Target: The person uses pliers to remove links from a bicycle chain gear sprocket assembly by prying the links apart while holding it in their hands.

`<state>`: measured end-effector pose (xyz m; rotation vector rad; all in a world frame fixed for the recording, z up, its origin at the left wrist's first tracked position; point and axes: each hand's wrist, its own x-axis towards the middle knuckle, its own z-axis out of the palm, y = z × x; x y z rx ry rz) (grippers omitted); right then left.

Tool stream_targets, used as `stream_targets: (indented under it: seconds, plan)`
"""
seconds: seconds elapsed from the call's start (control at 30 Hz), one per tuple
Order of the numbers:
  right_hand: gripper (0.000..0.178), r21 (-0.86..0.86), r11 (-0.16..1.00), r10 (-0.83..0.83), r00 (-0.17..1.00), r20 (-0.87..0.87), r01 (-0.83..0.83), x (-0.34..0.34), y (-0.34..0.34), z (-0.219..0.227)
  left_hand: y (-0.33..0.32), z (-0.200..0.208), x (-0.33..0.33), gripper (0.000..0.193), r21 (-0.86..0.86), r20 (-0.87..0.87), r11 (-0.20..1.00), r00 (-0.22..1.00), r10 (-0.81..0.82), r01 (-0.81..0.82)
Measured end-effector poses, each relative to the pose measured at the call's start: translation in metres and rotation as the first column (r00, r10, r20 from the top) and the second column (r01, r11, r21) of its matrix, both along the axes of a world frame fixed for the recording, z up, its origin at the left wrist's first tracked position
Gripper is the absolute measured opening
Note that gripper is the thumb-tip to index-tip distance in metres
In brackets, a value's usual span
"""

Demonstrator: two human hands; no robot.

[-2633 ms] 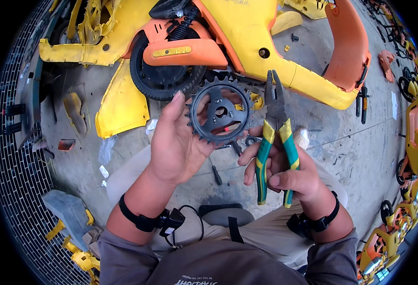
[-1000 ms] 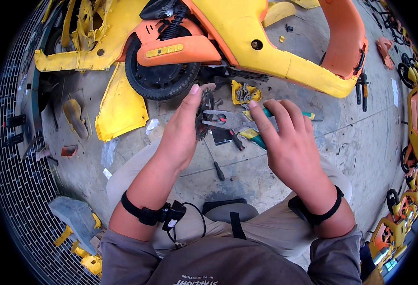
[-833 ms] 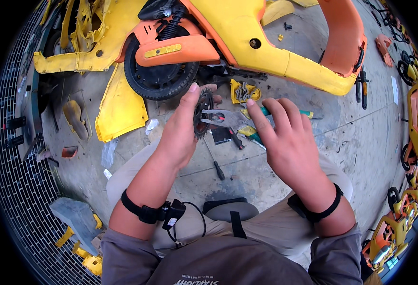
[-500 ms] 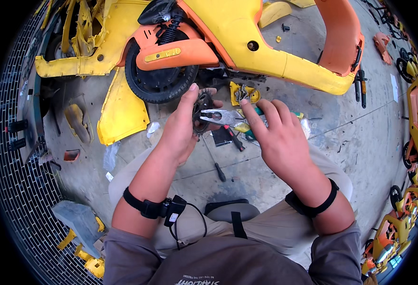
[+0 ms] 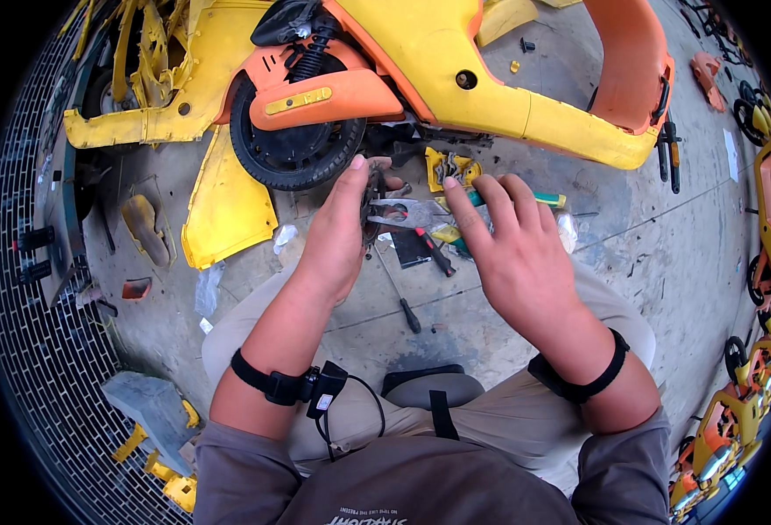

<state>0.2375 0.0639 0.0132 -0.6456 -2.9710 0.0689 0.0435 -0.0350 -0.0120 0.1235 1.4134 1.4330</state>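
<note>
My left hand [image 5: 337, 232] is closed round a dark, round toothed part that looks like a sprocket [image 5: 372, 206], held up in front of the scooter's wheel and seen nearly edge-on. My right hand [image 5: 525, 249] grips a pair of pliers [image 5: 413, 213], its index finger stretched along the top. The pliers' steel jaws meet the near side of the sprocket; whether they pinch it, I cannot tell. Most of the pliers' handles are hidden under my right fingers. Just beyond that hand, a yellow plastic piece [image 5: 438, 168] holds small metal parts.
Ahead lies a yellow-and-orange scooter [image 5: 482, 96] with its black wheel [image 5: 294, 144]. On the concrete floor are a black-handled screwdriver [image 5: 410, 317], a red-and-black handled tool [image 5: 438, 254] and a yellow panel [image 5: 224, 214]. A grey block [image 5: 145, 411] stands at lower left.
The sprocket has turned in my left hand, so its toothed face shows less. The pliers stay against it, and my right hand has barely moved.
</note>
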Motion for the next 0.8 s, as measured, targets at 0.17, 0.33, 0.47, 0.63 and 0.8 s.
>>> stream_targets:
  seconds: [0.17,0.33,0.47,0.63,0.8]
  plan:
    - [0.06,0.031,0.999,0.009,1.0,0.004,-0.009,-0.001,-0.003,-0.005,-0.001,-0.005,0.001,0.051,-0.012,-0.072,1.0,0.997,0.008,-0.009]
    - [0.059,0.063,0.998,0.014,1.0,-0.008,-0.013,-0.002,-0.004,-0.007,-0.002,-0.008,0.001,0.051,-0.028,-0.054,0.999,0.998,0.032,-0.034]
    - [0.058,0.083,0.997,0.011,1.0,-0.01,-0.01,-0.004,-0.007,-0.011,-0.003,-0.007,0.0,0.052,-0.042,-0.057,0.998,0.998,0.033,-0.036]
    - [0.056,0.08,0.997,0.01,1.0,-0.018,-0.008,-0.007,-0.008,-0.015,-0.006,-0.005,-0.005,0.053,-0.038,-0.076,0.999,0.997,0.013,-0.016]
    - [0.052,0.031,0.999,0.026,0.998,-0.055,-0.024,-0.011,-0.007,-0.026,-0.009,-0.006,-0.007,0.056,-0.048,-0.088,0.999,0.996,0.005,-0.009]
